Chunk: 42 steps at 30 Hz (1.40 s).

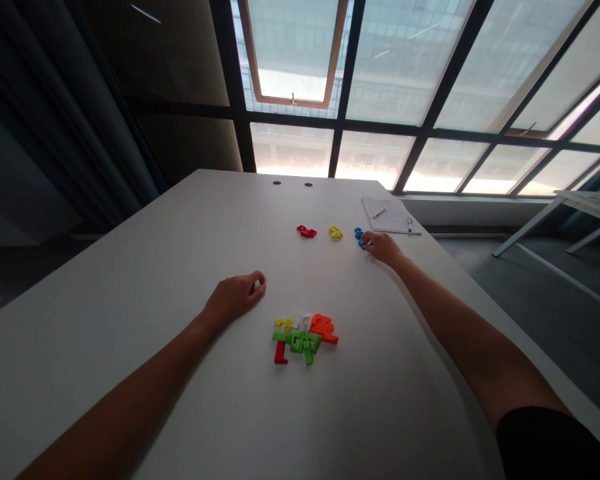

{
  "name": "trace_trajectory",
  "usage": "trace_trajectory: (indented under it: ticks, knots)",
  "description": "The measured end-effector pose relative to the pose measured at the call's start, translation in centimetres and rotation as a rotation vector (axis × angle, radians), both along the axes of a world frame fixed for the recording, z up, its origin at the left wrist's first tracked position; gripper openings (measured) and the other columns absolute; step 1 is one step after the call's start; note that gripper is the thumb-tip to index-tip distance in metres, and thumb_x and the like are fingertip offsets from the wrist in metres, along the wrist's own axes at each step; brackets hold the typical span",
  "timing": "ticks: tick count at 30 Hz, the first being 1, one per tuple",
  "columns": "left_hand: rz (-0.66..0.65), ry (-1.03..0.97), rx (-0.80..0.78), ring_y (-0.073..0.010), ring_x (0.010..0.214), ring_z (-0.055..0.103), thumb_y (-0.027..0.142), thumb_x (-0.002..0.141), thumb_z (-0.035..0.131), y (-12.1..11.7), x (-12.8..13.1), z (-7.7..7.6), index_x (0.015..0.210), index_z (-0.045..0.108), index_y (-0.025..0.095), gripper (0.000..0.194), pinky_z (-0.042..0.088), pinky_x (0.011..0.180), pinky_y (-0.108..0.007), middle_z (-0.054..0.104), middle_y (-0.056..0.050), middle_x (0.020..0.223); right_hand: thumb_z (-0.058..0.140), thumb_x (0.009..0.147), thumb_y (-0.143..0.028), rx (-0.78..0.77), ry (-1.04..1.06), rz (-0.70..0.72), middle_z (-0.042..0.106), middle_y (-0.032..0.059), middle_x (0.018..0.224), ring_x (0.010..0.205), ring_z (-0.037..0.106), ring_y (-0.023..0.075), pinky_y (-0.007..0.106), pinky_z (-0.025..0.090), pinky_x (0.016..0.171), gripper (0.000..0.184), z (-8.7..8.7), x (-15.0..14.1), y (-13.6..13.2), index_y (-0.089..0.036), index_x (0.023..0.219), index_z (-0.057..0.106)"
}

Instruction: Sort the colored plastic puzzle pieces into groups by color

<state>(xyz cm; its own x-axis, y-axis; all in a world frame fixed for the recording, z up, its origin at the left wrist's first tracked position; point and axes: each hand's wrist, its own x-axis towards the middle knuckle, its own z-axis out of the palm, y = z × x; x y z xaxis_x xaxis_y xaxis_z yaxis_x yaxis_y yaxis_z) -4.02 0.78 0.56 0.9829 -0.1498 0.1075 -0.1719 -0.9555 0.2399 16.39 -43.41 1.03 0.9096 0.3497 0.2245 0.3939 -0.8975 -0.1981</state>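
Far out over the white table, my right hand point(383, 249) is at a small group of blue plastic pieces point(359, 233). Its fingers are closed at the near blue piece, and they partly hide it. My left hand point(235, 294) rests on the tabletop with curled fingers, thumb and forefinger meeting in a loop with nothing visible inside. In front of me lies a mixed pile: green pieces point(297, 342), orange pieces point(323, 327), a red piece point(281, 353), yellow pieces point(283, 325) and whitish clear pieces point(303, 323). Their exact shapes are too small to make out.
Left of the blue group sit yellow pieces point(335, 233) and red pieces point(307, 231). Paper sheets point(393, 215) with pens lie by the right edge of the white table point(205, 227). Two round cable holes point(277, 183) are at its far end. Another table point(590, 203) stands right.
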Motion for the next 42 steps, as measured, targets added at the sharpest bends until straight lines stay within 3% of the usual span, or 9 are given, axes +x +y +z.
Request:
trace_trajectory:
  ticks: [6,19,26,30,34,38,42]
  knots:
    - [0.005,-0.004,0.001,-0.0197,0.069,0.065,0.047,0.098,0.047,-0.2,-0.1,0.2,0.104,0.067,0.028,0.028,0.037,0.062,-0.029,0.073,-0.001,0.079,0.066,0.091,-0.014,0.075,-0.060,0.020,0.082,0.0092,0.109,0.090,0.076,0.0204,0.029,0.055,0.085,0.028,-0.4,0.4,-0.4,-0.017,0.119,0.070]
    - [0.007,-0.006,0.027,-0.0200,0.071,0.068,0.047,0.099,0.046,-0.1,0.0,-0.1,0.104,0.066,0.028,0.028,0.037,0.062,-0.029,0.075,0.000,0.082,0.066,0.090,-0.010,-0.007,-0.049,-0.039,0.081,0.0089,0.114,0.098,0.076,0.0235,0.031,0.054,0.088,0.046,-1.0,1.1,-0.2,-0.018,0.135,0.064]
    - [0.004,-0.007,0.028,-0.0206,0.072,0.068,0.047,0.100,0.046,-0.1,0.0,-0.1,0.104,0.067,0.028,0.029,0.038,0.062,-0.029,0.075,-0.001,0.082,0.063,0.090,-0.010,0.050,-0.133,-0.029,0.080,0.0103,0.114,0.096,0.075,0.0247,0.034,0.055,0.090,0.046,0.1,0.0,0.4,-0.016,0.135,0.065]
    - [0.008,-0.003,0.016,-0.0206,0.070,0.067,0.047,0.099,0.046,-0.1,0.0,-0.1,0.104,0.067,0.028,0.028,0.037,0.062,-0.030,0.074,0.000,0.081,0.054,0.088,-0.007,0.200,-0.260,0.022,0.080,0.0102,0.109,0.093,0.073,0.0248,0.037,0.055,0.094,0.042,0.6,-3.3,1.9,-0.015,0.127,0.068]
    - [0.011,-0.007,0.009,-0.0203,0.069,0.066,0.047,0.099,0.047,-0.1,-0.1,-0.2,0.104,0.066,0.028,0.026,0.035,0.061,-0.030,0.073,0.001,0.080,0.052,0.089,-0.008,0.308,-0.257,0.152,0.080,0.0087,0.104,0.094,0.073,0.0250,0.039,0.055,0.094,0.033,-1.1,-10.2,4.3,-0.019,0.114,0.072]
    - [0.007,-0.004,0.013,-0.0205,0.070,0.066,0.047,0.099,0.048,-0.2,-0.1,-0.1,0.104,0.066,0.028,0.027,0.035,0.062,-0.030,0.073,0.001,0.080,0.053,0.096,-0.013,0.281,-0.201,0.334,0.080,0.0090,0.098,0.093,0.072,0.0250,0.042,0.054,0.092,0.026,-2.5,-16.6,5.3,-0.023,0.105,0.074]
    - [0.019,0.001,0.011,-0.0205,0.070,0.066,0.049,0.099,0.047,-0.2,-0.1,0.0,0.104,0.066,0.028,0.029,0.036,0.061,-0.029,0.073,0.000,0.080,0.053,0.100,-0.019,0.308,-0.179,0.522,0.079,0.0088,0.098,0.093,0.070,0.0238,0.043,0.053,0.092,0.022,-1.8,-19.3,5.3,-0.025,0.103,0.074]
